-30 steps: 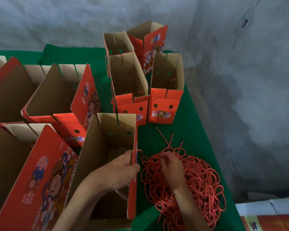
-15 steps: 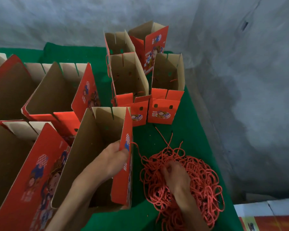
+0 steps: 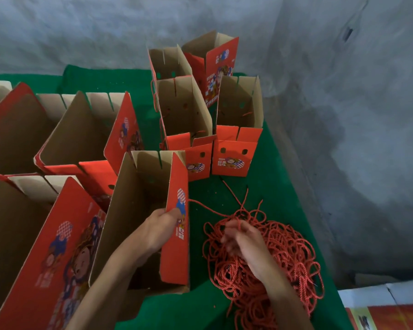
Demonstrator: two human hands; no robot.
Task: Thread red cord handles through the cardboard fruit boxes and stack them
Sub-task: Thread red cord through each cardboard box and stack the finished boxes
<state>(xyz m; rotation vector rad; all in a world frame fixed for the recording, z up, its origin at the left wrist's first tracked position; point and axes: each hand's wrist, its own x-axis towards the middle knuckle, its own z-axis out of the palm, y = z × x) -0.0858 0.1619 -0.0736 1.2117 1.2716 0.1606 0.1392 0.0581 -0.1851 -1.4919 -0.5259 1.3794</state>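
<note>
Standing open-topped, the red box (image 3: pixel 174 234) shows plain brown insides.

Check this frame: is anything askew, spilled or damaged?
Nothing looks damaged. The red cords lie in a loose tangled heap on the green cover, and one strand runs to the box gripped by the left hand.

Red boxes (image 3: pixel 177 225), red cord (image 3: pixel 272 253), green cloth (image 3: pixel 267 186).
Plain brown cardboard inside; red outside, printed with a cartoon figure and blue-and-white checks. Twisted red cord flecked with white, heaped on deep green. Mottled grey wall (image 3: pixel 343 115) behind.
</note>
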